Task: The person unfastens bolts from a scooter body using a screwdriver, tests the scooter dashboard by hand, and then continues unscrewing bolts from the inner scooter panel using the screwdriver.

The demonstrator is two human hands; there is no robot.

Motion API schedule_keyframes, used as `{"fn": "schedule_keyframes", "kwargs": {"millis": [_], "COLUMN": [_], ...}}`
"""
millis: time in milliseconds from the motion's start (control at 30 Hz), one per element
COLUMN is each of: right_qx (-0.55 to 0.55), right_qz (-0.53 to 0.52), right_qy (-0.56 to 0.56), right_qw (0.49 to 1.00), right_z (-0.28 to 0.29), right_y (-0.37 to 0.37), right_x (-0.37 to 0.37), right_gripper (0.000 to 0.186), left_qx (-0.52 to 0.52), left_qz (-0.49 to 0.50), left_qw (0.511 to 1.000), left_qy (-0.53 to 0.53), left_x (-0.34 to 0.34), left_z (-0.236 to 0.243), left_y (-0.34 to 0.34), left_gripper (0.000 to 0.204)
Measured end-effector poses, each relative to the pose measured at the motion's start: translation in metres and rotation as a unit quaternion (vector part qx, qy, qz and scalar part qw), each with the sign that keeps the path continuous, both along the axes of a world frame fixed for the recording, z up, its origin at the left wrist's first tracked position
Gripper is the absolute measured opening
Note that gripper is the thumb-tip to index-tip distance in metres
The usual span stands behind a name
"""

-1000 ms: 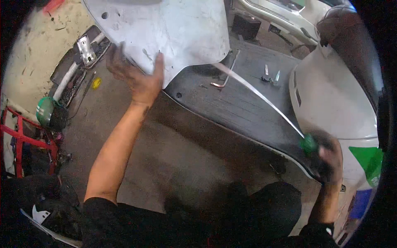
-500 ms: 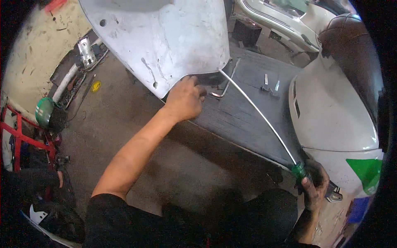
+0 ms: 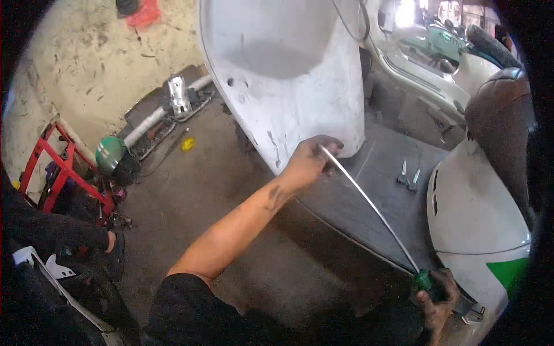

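- Holding a long, slim metal screwdriver (image 3: 370,202), shiny silver along the shaft, dark green at the handle, with the right hand (image 3: 437,294) wrapped round that handle.
- Slanting from there up to the left hand (image 3: 306,164), above a flat dark-grey footboard (image 3: 340,216).
- Curling the left fingers near the tip, beside a scuffed white curved panel (image 3: 311,98); impossible to tell whether pinching.

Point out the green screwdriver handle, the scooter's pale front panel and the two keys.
Green screwdriver handle (image 3: 423,281): head view, on its exposed grip.
Scooter's pale front panel (image 3: 300,98): head view, on its broad face.
Two keys (image 3: 402,178): head view, on the left key's dark head.
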State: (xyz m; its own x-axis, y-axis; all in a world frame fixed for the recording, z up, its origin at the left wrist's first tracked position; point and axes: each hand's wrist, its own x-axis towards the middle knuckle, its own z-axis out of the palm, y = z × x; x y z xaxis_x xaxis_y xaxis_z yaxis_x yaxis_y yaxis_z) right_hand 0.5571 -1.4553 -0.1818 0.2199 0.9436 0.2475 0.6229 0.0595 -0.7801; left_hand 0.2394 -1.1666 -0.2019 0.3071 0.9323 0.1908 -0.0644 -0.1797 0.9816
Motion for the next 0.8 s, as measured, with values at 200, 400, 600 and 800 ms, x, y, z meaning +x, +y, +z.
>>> {"fn": "schedule_keyframes", "kwargs": {"millis": [200,400,600,800], "right_qx": [0.099,0.143,0.151,0.1], "right_qz": [0.027,0.038,0.039,0.017], "right_qy": [0.021,-0.001,-0.022,0.084], "right_qw": [0.994,0.989,0.987,0.991], "right_z": [-0.009,-0.002,0.003,0.009], "right_y": [0.017,0.027,0.03,0.029], "right_x": [-0.004,-0.009,-0.009,-0.013], "right_gripper": [0.053,0.05,0.048,0.05], "left_qx": [-0.052,-0.014,-0.022,-0.03], "left_qz": [-0.046,-0.059,-0.074,-0.082], "left_qw": [0.97,0.961,0.957,0.964], "left_qy": [-0.234,-0.269,-0.28,-0.251], "left_x": [-0.028,-0.049,-0.05,-0.054], "left_z": [0.038,0.047,0.048,0.052], "left_y": [-0.01,-0.005,-0.006,-0.008], "left_gripper": [0.029,0.03,0.028,0.027]}}
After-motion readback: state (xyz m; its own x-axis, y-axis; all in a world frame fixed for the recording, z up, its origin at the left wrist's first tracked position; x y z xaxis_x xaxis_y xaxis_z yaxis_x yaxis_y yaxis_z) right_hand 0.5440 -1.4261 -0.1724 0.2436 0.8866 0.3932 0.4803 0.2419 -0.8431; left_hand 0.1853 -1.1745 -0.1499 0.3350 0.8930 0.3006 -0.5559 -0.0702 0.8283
